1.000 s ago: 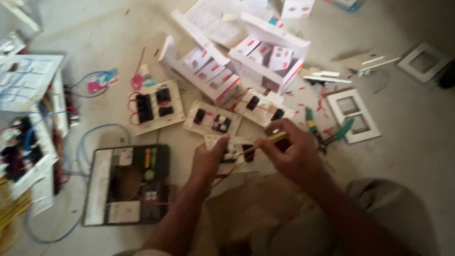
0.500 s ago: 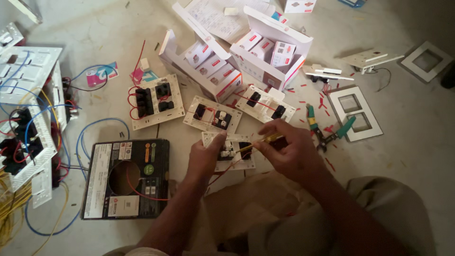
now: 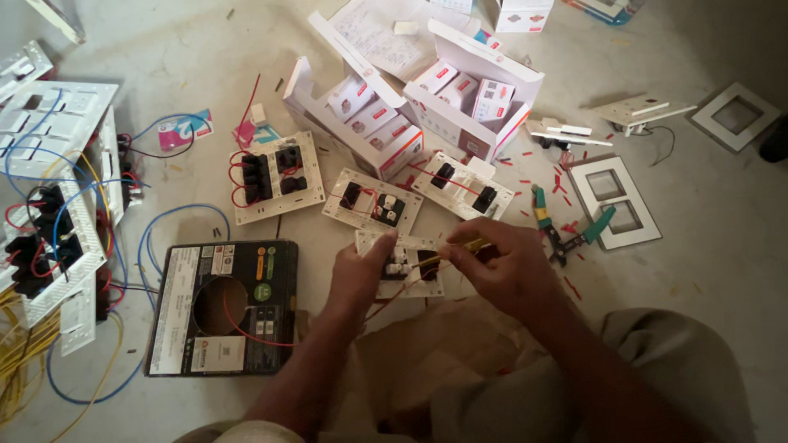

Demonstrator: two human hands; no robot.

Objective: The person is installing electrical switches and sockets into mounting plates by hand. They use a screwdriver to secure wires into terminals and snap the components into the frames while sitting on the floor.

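Observation:
My left hand (image 3: 357, 275) presses down on a white switch plate (image 3: 402, 264) that lies back-up on the floor, thumb on its left side. My right hand (image 3: 501, 267) grips a yellow-handled screwdriver (image 3: 460, 247), whose tip points into the black and white modules on that plate. A red wire (image 3: 394, 295) runs from the plate toward my lap. Three more wired switch plates (image 3: 275, 176), (image 3: 372, 199), (image 3: 461, 184) lie just beyond.
A dark flat wire box (image 3: 222, 308) with a round hole sits at the left. Open white cartons of switch modules (image 3: 460, 107) stand at the back. Green-handled pliers (image 3: 566, 234), empty plate frames (image 3: 616, 201), wired panels (image 3: 57, 205) and red wire scraps lie around.
The view has shifted slightly. Both hands stay on the switch plate, with the screwdriver still at its modules.

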